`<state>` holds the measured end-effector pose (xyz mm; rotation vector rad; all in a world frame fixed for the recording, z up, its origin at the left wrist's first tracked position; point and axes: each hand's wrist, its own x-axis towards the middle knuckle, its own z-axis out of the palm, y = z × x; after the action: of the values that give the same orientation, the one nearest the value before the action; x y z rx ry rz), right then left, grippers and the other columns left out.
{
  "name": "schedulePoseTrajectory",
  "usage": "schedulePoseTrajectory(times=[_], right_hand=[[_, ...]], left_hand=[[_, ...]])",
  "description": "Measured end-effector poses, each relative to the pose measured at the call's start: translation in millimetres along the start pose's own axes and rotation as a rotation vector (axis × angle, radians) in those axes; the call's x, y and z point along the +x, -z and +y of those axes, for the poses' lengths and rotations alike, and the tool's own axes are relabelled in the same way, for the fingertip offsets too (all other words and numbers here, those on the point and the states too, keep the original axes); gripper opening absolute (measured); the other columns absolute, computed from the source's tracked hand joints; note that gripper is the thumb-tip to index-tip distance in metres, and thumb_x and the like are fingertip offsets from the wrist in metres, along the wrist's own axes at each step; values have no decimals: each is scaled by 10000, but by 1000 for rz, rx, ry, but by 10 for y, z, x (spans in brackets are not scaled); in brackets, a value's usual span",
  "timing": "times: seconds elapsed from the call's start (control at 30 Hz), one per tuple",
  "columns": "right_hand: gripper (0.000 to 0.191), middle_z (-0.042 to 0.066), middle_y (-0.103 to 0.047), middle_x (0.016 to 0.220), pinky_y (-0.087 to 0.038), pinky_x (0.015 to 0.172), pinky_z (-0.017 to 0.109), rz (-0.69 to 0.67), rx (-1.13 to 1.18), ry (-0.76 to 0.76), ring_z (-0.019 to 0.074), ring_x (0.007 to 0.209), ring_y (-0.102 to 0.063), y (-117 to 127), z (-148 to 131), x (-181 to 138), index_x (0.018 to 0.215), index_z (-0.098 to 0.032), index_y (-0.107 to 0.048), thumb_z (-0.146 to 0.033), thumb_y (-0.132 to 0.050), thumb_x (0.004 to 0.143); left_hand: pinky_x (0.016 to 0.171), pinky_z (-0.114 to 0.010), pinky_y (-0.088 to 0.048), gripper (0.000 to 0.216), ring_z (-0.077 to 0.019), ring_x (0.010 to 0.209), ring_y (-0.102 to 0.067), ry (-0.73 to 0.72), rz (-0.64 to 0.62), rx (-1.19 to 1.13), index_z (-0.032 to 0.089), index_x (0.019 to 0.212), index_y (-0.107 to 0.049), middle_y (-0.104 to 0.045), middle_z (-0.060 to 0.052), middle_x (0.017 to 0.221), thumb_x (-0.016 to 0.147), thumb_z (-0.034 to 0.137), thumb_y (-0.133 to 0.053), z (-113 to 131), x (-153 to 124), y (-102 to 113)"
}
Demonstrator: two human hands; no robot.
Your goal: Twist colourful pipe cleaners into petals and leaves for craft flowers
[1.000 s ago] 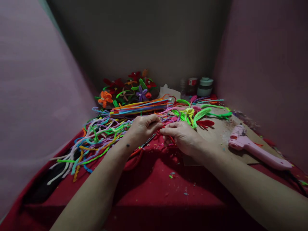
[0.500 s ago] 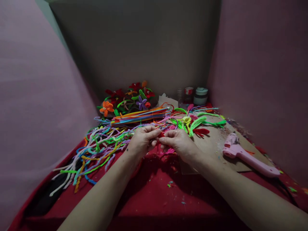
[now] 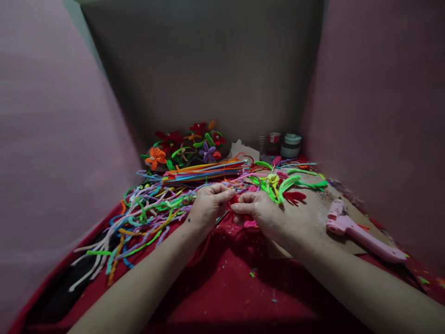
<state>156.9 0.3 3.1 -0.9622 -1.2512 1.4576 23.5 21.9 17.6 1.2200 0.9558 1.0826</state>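
Observation:
My left hand [image 3: 210,204] and my right hand [image 3: 257,209] face each other above the red cloth, a small gap between their fingertips. Both are closed in a pinch on a red fuzzy pipe cleaner [image 3: 237,200], which partly blends with the cloth behind it. Its exact shape is mostly hidden by the fingers. A thin dark tool [image 3: 222,217] shows just beside my left fingers; its kind cannot be made out. Close beyond my right hand are green pipe-cleaner leaves [image 3: 289,183] and a yellow pipe-cleaner piece [image 3: 273,179].
Loose coloured pipe cleaners [image 3: 139,227] spread on the left. A bundle of straight ones [image 3: 205,170] lies behind my hands, before finished pipe-cleaner flowers [image 3: 207,152]. On the right, a pink glue gun [image 3: 361,234] rests partly on a brown board [image 3: 314,222]. A lidded cup [image 3: 291,144] stands behind.
My fingertips have moved slightly apart, with the red pipe cleaner still between them. The thin dark tool now shows beside my left hand. The camera view has shifted a little.

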Motion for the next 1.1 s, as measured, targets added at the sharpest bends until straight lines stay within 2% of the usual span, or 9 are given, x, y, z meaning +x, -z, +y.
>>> schedulePoseTrajectory(times=[0.13,0.2,0.33,0.4,0.53,0.77,0.9,1.0,1.1], right_hand=[[252,5,-573,438,-381,468,233,-19,49,-26,91,399,-495,-90,58,-13,480,-153,-488,-266,-664,619],[260,9,-586,451,-385,464,227,-6,73,-33,90,400,-504,-113,85,-11,493,-152,-482,-272,-669,628],[245,10,-608,485,-415,458,230,40,110,-85,90,403,-516,-110,140,7,553,-146,-518,-305,-690,623],[240,8,-610,491,-433,457,239,48,121,-118,94,398,-520,-101,161,7,576,-143,-535,-313,-700,614],[201,25,-629,543,-447,476,245,-19,165,-121,101,439,-545,-81,192,-8,627,-129,-586,-303,-686,641],[158,35,-644,591,-456,510,244,22,215,-97,118,511,-584,-26,203,-7,705,-119,-637,-250,-687,633],[155,8,-622,560,-460,534,239,91,144,-30,108,500,-576,-47,196,-16,668,-136,-591,-271,-668,659],[149,-11,-624,582,-472,560,248,153,115,43,113,517,-590,-67,216,-26,692,-160,-555,-274,-649,677],[119,-12,-626,583,-474,564,244,183,60,52,120,529,-606,-74,237,-32,690,-164,-536,-242,-626,679]], left_hand=[[391,-161,-238,226,-23,373,-351,-8,27,-42,125,577,-525,-470,49,449,646,260,-692,-60,-24,51],[406,-167,-254,225,-31,400,-376,-18,-32,-46,124,609,-545,-500,35,493,666,292,-683,-82,-19,94],[374,-169,-181,260,-14,359,-285,-16,-159,-3,129,647,-562,-418,60,450,727,369,-626,-81,18,187],[371,-170,-186,238,-15,358,-295,9,-195,-10,133,666,-572,-437,56,462,713,357,-638,-65,33,220],[375,-171,-211,191,-26,361,-331,39,-249,38,132,686,-587,-468,45,457,680,308,-660,-32,41,248],[364,-171,-178,152,-24,345,-323,17,-244,183,119,660,-581,-501,29,446,696,258,-632,10,-16,181],[361,-166,-191,136,-25,341,-321,-6,-192,201,123,640,-581,-494,38,432,702,239,-613,7,-31,139],[362,-170,-226,128,-46,366,-376,-14,-201,223,129,671,-598,-535,21,468,719,247,-591,-5,-33,124],[357,-174,-224,125,-45,354,-371,3,-180,271,128,636,-599,-536,20,457,718,220,-580,7,-47,97]])
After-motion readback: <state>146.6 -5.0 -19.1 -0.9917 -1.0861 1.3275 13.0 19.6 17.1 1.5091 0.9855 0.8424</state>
